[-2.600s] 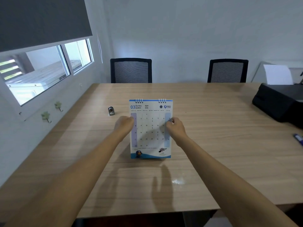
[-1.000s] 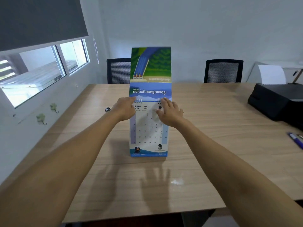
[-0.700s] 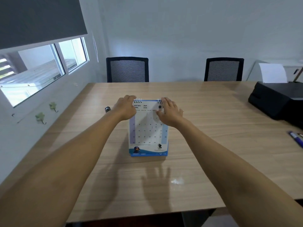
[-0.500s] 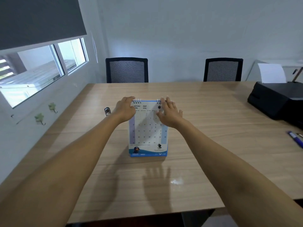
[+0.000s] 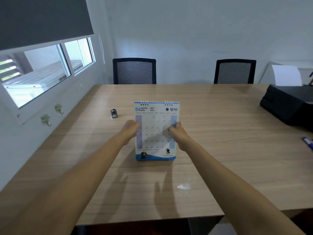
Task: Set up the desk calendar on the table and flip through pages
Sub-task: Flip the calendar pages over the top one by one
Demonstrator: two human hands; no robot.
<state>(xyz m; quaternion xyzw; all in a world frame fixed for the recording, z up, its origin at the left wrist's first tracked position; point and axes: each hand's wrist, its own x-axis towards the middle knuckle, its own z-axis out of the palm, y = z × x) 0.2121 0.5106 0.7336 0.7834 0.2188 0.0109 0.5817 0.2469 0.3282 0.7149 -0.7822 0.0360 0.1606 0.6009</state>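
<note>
- Head view: a desk calendar (image 5: 156,131) stands upright near the middle of a light wood-grain table (image 5: 220,133), its wire binding on top and the page headed "04 APRIL" facing the camera.
- The left hand (image 5: 131,130) is curled loosely at the calendar's left edge; the right hand (image 5: 177,133) is curled at the right edge, with fingertips on the page. Both are blurred, so I cannot tell whether either actually grips the card or only touches it.
- Both bare forearms reach in from the bottom corners, and their shadows fall on the tabletop in front of the calendar.
- A small grey clip-like object (image 5: 114,113) sits on the table left of the calendar, apart from it.
- A black printer (image 5: 288,106) with a white sheet standing in it occupies the right end of the table; a blue pen (image 5: 307,142) lies at the right edge.
- Two black mesh-backed chairs (image 5: 134,71) are at the far side, against a pale wall.
- A window (image 5: 42,70) with a dark blind runs along the left wall, with green leaf-shaped hooks (image 5: 58,108) below it.
</note>
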